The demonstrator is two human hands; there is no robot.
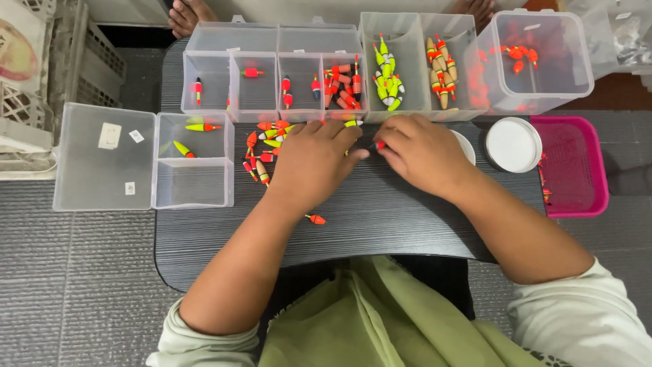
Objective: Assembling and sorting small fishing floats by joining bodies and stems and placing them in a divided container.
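Clear plastic compartment boxes (275, 81) line the dark desk's (380, 217) far edge. My right grip (418, 151) pinches a small red-tipped fishing float (377, 145). My left grip (314, 160) lies narrow, touching it.

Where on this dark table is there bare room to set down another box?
Bare tabletop lies along the near edge between the forearms, broken only by one stray float. It is crowded around the left hand and right hand, where the loose float pile and clear boxes sit.

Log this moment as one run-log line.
left hand: on float pile | right hand: pinching small float | stray float: near table edge
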